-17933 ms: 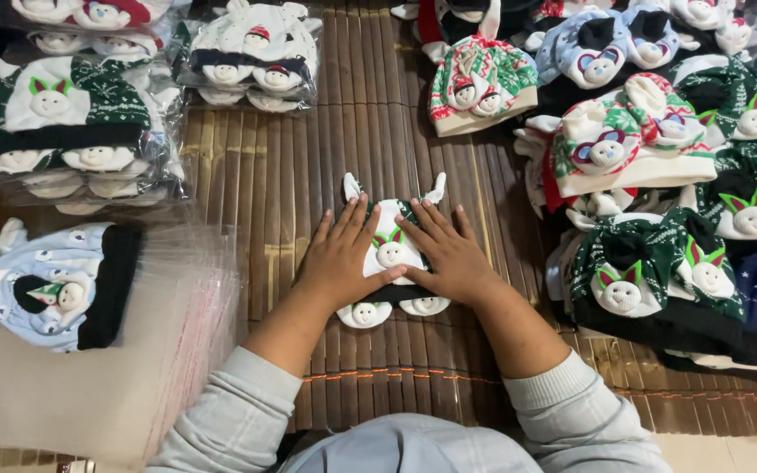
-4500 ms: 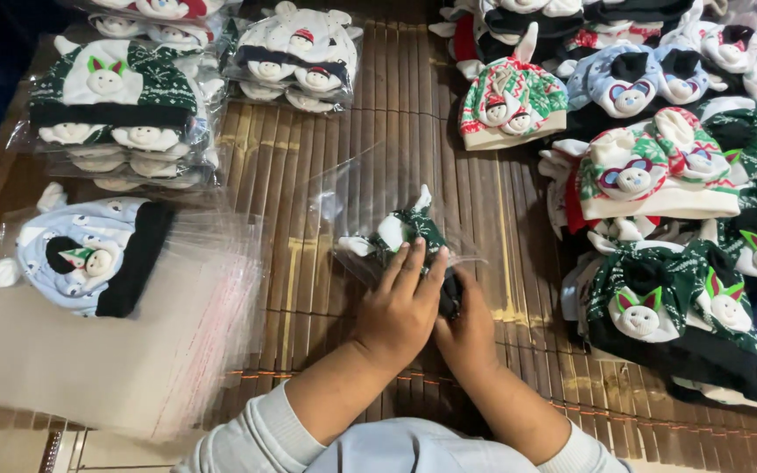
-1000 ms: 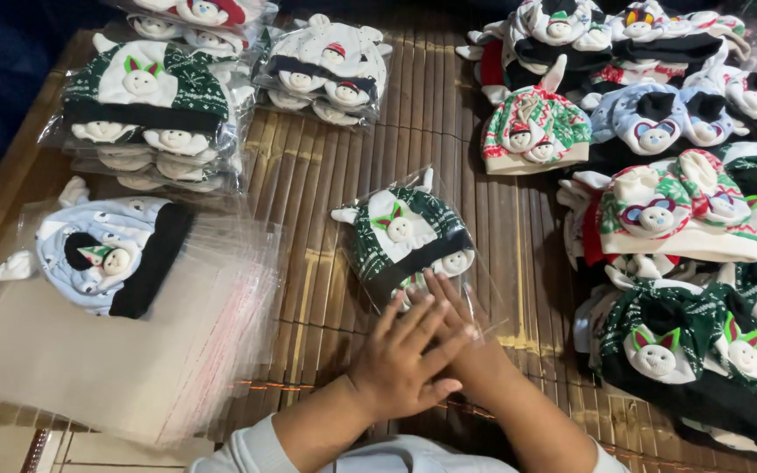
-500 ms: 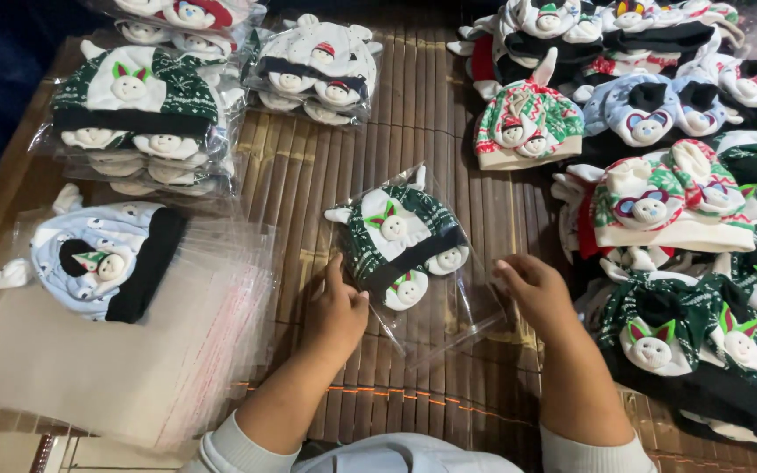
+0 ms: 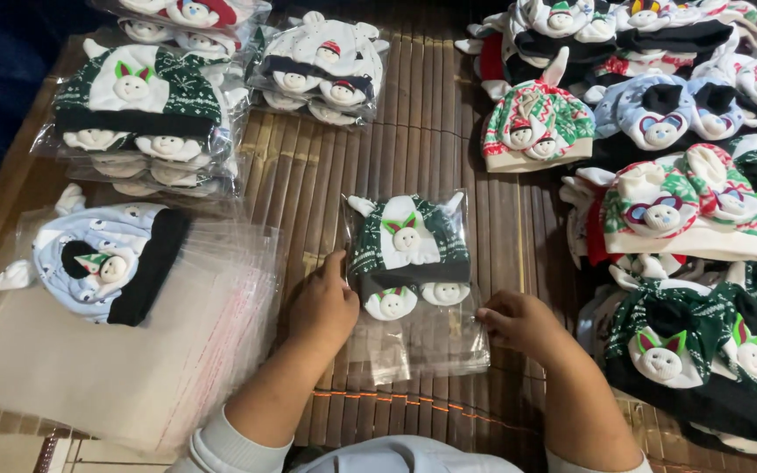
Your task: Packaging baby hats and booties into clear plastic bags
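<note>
Surface: slatted bamboo mat (image 5: 449,131), dark brown; everything lies on it.
Far-right heap: loose knit hats (image 5: 676,158) with small animal faces, unbagged, piled well apart from the hands.
Near-left stack: empty clear bags (image 5: 133,368), flat, with one pale blue hat (image 5: 102,267) resting on top.
Far-left stack: bagged green and white hats (image 5: 137,114), several deep; a second bagged pile (image 5: 321,66) just to its right.
Work piece: green and white hat (image 5: 406,254) inside a clear bag (image 5: 413,342), centre of the mat, between the two hands. Hat sits in the far part of the bag; the near part is empty film, wrinkled, its mouth toward the person.
Left hand (image 5: 321,307): fingers loosely curled, thumb and fingertips on the bag's left edge beside the hat. Light contact, not a closed fist.
Right hand (image 5: 523,322): fingers bunched at the bag's right edge near the lower corner. Grip looks like a pinch on the film, but I cannot tell for certain that film is caught between the fingertips.
Step, as judged: squaring the bagged hat and taming the loose end.
Doing it well: keep both edges held evenly, press trapped air toward the mouth, keep the ear tips inside, flatten wrinkles before folding the empty film.
</note>
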